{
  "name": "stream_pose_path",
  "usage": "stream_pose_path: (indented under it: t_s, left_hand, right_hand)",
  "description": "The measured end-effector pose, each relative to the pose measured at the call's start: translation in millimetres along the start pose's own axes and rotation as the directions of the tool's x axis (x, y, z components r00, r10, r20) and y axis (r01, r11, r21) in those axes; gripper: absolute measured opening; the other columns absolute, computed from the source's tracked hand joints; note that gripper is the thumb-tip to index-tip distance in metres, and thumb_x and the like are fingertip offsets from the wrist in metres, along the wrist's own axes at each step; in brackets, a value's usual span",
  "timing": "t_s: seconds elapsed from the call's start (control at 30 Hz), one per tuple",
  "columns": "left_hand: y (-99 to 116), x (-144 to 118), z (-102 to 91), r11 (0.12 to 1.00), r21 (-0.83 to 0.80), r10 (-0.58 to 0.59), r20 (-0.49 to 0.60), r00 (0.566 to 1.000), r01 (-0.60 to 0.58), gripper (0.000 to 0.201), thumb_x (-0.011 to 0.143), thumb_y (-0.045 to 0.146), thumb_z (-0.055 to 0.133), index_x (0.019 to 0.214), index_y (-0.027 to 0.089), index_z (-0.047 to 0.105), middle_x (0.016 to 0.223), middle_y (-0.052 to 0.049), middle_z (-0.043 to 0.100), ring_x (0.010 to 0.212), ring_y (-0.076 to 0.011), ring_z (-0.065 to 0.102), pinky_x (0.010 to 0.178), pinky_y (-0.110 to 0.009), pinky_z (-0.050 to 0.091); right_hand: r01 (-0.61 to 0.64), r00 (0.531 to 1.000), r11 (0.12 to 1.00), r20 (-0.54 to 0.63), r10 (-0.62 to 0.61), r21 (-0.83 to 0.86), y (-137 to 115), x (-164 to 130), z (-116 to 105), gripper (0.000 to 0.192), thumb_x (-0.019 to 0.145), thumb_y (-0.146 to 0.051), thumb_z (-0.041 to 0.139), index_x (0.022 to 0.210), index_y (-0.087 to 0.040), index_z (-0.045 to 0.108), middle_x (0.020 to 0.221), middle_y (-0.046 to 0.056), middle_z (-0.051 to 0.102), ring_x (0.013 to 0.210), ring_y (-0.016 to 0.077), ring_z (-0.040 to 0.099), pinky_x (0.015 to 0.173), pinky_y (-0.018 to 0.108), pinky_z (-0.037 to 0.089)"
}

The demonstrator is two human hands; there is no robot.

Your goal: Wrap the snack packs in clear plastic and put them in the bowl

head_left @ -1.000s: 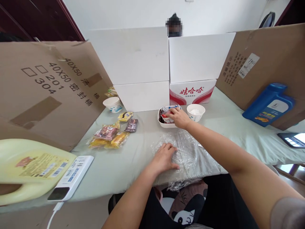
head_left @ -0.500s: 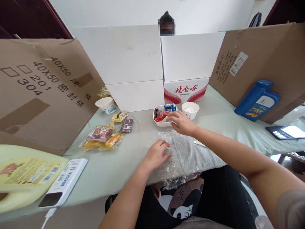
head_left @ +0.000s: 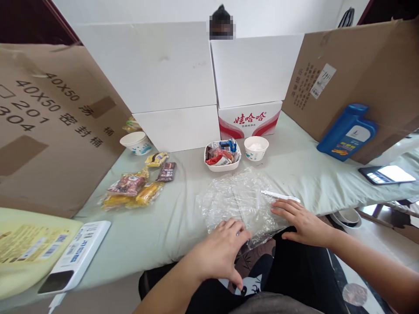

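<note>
Crinkly clear plastic bag lying at the table's near edge, we are pressing our left hand and right hand flat on it, fingers spread, gripping nothing, white oval dish holding snack packets, round paper cup holding something white.

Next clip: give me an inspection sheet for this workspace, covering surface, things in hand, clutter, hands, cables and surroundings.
Surface: table under a pale green cloth.
Things in hand: crumpled clear plastic bag at the near edge; white pen lying beside it.
Clutter: white dish of snack packets; paper cup to its right; second paper cup; loose snack packets; blue bottle; yellow jug; tablet.
Hands: left hand on the bag's near edge; right hand flat at its right edge, fingertips near the pen.
Cables: white power strip, lead running off the front.
Surroundings: cardboard sheets and white boxes wall the table; a person behind them.
</note>
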State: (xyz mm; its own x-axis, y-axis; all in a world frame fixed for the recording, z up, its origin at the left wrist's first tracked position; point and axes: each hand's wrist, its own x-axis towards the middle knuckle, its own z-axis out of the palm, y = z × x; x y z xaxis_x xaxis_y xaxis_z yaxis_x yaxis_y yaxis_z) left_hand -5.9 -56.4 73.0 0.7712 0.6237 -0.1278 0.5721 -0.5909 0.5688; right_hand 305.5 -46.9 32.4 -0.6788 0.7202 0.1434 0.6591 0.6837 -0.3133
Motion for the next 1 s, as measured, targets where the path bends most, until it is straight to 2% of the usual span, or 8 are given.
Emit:
stream_pose_path:
  t_s: [0.13,0.3,0.43,0.63,0.73,0.83,0.9,1.0]
  left_hand:
    - [-6,5,4.3,0.989,0.117,-0.092,0.000,0.996,0.092,0.013,0.071,0.010,0.063,0.079,0.020,0.059,0.112,-0.008,0.060,0.113,-0.0286,0.053,0.093,-0.042,0.044]
    - [-39,-18,-38.8,0.926,-0.348,-0.112,0.120,0.986,0.148,0.007,0.079,0.015,0.049,0.080,0.021,0.052,0.089,-0.001,0.067,0.084,-0.0163,0.063,0.074,-0.029,0.049]
    - [-64,-33,-56.8,0.746,-0.616,-0.162,0.202,0.966,0.254,0.010,0.083,0.030,0.051,0.081,0.021,0.047,0.092,-0.003,0.068,0.079,-0.0163,0.066,0.066,-0.028,0.051]
    - [-97,-27,-52.9,0.880,-0.364,-0.403,-0.235,0.884,0.305,0.013,0.078,0.032,0.053,0.080,0.020,0.055,0.076,0.001,0.062,0.072,-0.0151,0.059,0.065,-0.026,0.047]
    - [-114,-19,-48.9,0.876,-0.349,-0.467,-0.443,0.765,0.333,0.018,0.079,0.034,0.052,0.089,0.020,0.057,0.078,0.000,0.063,0.073,-0.0156,0.060,0.069,-0.027,0.047]
    - [-125,-13,-46.0,0.852,-0.298,-0.521,-0.550,0.653,0.430,0.023,0.079,0.036,0.051,0.092,0.020,0.060,0.082,-0.002,0.066,0.077,-0.0175,0.061,0.073,-0.029,0.047]
    - [-127,-13,-45.2,0.848,-0.305,-0.531,-0.485,0.695,0.434,0.028,0.080,0.042,0.051,0.092,0.020,0.062,0.083,-0.003,0.067,0.078,-0.0185,0.062,0.073,-0.029,0.047]
    - [-122,-16,-45.4,0.839,-0.330,-0.519,-0.250,0.817,0.432,0.035,0.072,0.048,0.061,0.091,0.020,0.065,0.082,-0.002,0.067,0.075,-0.0186,0.062,0.068,-0.027,0.047]
  right_hand:
    - [-0.048,0.995,0.998,-0.091,0.051,0.036,2,-4,9,0.021,0.089,-0.023,0.053,0.107,-0.024,0.063,0.122,0.010,0.061,0.120,0.0263,0.053,0.102,0.050,0.042]
    - [-0.073,0.990,0.939,-0.090,0.109,0.336,-15,10,0,0.012,0.090,-0.024,0.050,0.093,-0.022,0.061,0.102,0.009,0.067,0.103,0.0217,0.062,0.090,0.040,0.052]
    - [-0.246,0.955,0.730,0.031,0.295,0.637,-28,28,4,0.019,0.092,-0.036,0.049,0.092,-0.022,0.060,0.085,0.004,0.067,0.080,0.0179,0.066,0.072,0.033,0.057]
    - [-0.232,0.890,0.523,-0.038,0.455,0.820,-29,75,26,0.030,0.083,-0.040,0.060,0.105,-0.021,0.054,0.085,0.004,0.066,0.082,0.0191,0.067,0.074,0.036,0.055]
    - [-0.280,0.837,0.465,-0.025,0.547,0.840,-21,103,33,0.030,0.080,-0.035,0.059,0.106,-0.020,0.051,0.077,0.000,0.062,0.071,0.0168,0.067,0.063,0.030,0.054]
    - [-0.411,0.760,0.507,-0.022,0.650,0.757,-12,122,38,0.025,0.081,-0.026,0.054,0.106,-0.021,0.051,0.078,-0.002,0.061,0.060,0.0127,0.064,0.055,0.025,0.050]
    - [-0.481,0.744,0.580,-0.044,0.667,0.657,-8,126,41,0.022,0.084,-0.022,0.051,0.106,-0.021,0.052,0.080,-0.002,0.062,0.055,0.0110,0.063,0.056,0.025,0.049]
    - [-0.526,0.759,0.687,-0.089,0.645,0.502,-6,122,41,0.021,0.086,-0.020,0.048,0.106,-0.021,0.054,0.083,0.000,0.065,0.057,0.0115,0.063,0.063,0.027,0.049]
